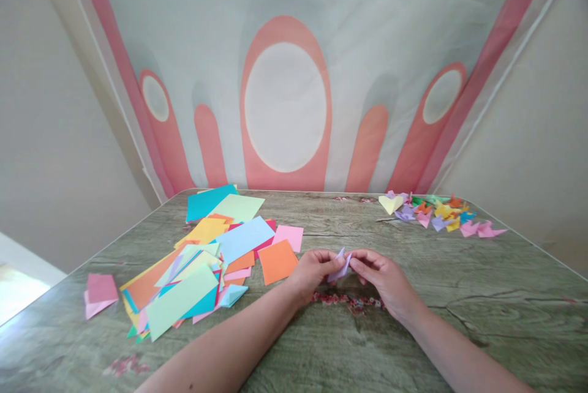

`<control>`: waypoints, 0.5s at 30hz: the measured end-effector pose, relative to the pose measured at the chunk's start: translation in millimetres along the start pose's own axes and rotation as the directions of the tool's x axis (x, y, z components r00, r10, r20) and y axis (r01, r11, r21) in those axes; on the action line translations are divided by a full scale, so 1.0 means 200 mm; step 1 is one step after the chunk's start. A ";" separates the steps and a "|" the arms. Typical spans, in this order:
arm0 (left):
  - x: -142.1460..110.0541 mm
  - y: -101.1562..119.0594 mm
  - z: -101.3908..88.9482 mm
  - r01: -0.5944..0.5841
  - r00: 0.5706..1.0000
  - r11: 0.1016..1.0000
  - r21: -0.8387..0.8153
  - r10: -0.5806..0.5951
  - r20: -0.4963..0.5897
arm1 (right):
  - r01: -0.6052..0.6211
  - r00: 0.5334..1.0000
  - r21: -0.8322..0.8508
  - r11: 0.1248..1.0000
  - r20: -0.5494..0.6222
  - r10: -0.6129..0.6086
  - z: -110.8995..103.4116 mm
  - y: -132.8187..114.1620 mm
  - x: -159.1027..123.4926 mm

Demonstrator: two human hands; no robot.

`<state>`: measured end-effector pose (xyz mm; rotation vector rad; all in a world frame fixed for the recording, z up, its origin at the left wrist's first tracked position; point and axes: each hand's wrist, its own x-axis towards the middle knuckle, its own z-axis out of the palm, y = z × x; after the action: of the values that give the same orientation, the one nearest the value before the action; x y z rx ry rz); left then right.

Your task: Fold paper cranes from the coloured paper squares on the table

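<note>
Between my two hands, just above the middle of the table, is a small folded piece of lavender origami paper [339, 272] with pointed tips sticking up. My left hand [316, 270] pinches its left side between thumb and fingers. On the other side, my right hand [377, 273] has thumb and forefinger closed on a pointed part of the same paper. The fingers hide some of its lower folds. Nearest my left hand on the table lies an orange paper square [278, 262].
Loose coloured paper sheets [184, 301] spread in a heap across the left of the table [459, 276]. Folded pink papers [101, 294] lie at the far left. Several small folded paper cranes [444, 212] sit at the back right. A printed cloth [285, 179] hangs behind the table.
</note>
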<state>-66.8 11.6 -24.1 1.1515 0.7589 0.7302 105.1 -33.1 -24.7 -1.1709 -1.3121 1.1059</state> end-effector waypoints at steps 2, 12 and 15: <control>0.00 -0.01 0.00 0.005 1.000 1.000 -0.010 -0.004 0.008 | 0.001 1.000 0.005 1.000 0.010 -0.001 0.00 0.00 0.00; -0.01 0.01 0.01 -0.019 1.000 0.999 0.026 0.019 0.009 | 0.087 0.996 -0.087 0.992 0.016 -0.086 -0.01 -0.02 -0.02; -0.01 0.00 0.02 -0.025 1.000 0.999 0.033 0.025 0.001 | 0.108 0.994 -0.148 0.983 0.007 -0.108 -0.02 -0.01 -0.02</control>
<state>-64.9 9.2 -22.4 1.1929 0.7600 0.7407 108.8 -36.9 -23.0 -1.1927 -1.4601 0.9424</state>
